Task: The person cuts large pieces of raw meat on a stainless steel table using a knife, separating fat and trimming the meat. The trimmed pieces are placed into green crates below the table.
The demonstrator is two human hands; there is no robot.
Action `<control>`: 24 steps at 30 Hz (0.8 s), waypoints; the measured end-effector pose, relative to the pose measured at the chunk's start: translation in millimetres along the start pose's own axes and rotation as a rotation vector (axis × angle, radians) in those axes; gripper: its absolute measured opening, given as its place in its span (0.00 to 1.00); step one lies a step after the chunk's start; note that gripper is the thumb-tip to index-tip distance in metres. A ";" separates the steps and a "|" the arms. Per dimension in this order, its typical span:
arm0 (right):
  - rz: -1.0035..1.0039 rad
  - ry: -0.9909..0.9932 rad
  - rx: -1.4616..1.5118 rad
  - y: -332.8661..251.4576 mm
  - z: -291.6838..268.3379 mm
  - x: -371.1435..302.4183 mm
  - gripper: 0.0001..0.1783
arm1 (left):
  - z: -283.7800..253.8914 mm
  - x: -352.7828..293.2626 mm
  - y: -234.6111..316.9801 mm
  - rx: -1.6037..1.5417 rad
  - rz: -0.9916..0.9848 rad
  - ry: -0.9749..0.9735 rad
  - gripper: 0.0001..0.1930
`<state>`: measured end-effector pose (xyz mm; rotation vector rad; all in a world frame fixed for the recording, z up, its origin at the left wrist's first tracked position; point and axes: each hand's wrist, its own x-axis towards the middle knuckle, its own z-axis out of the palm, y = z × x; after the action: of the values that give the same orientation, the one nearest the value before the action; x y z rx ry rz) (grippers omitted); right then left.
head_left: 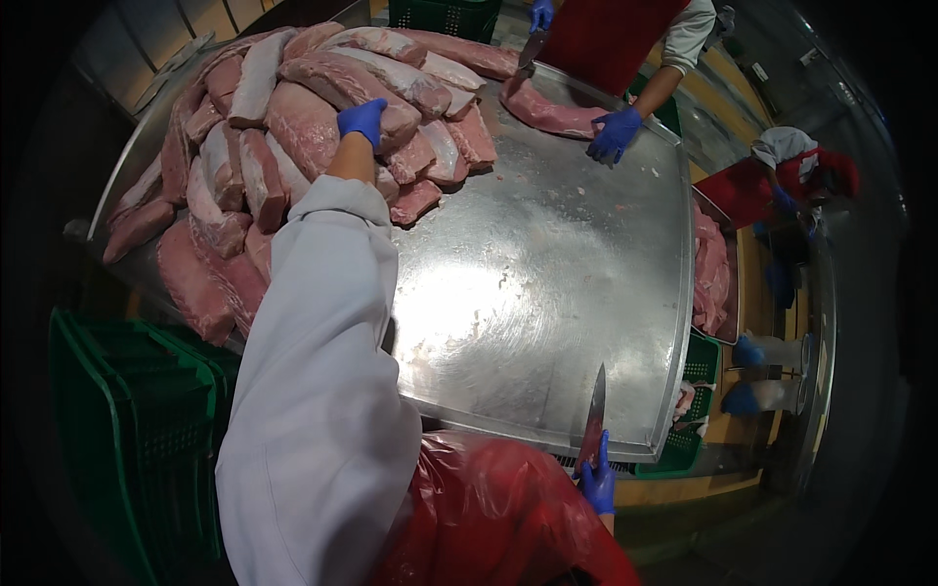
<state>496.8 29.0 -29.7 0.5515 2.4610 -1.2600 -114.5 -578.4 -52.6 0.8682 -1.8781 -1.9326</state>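
Observation:
My left hand (pixel 362 122), in a blue glove, reaches across to the far left of the table. Its fingers are closed over the upper side of a long pork loin (pixel 337 78) in a big heap of similar pink, fat-streaked loins (pixel 303 127). Low at the right, by the table's near edge, my right hand (pixel 598 485), also blue-gloved, is wrapped round the handle of a knife (pixel 596 415). The blade points up and away, over the table's near right corner. Part of the handle is hidden by the fingers.
Across the metal table (pixel 547 254), a co-worker's gloved hand (pixel 616 135) rests by another loin (pixel 547 112); their other hand has a knife (pixel 532 47). Green crates (pixel 137 420) stand at the left. A meat-filled tray (pixel 735 293) and a green crate (pixel 699 430) adjoin the right edge.

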 end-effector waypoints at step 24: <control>-0.332 0.107 0.049 79.5 -10.1 133.6 0.31 | -7.7 -412.7 -114.5 1.192 0.642 -0.659 0.53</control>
<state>416.6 105.5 -139.3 0.2313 2.6994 -1.4500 228.9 -323.9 -79.2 -0.2854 -3.1755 -0.5941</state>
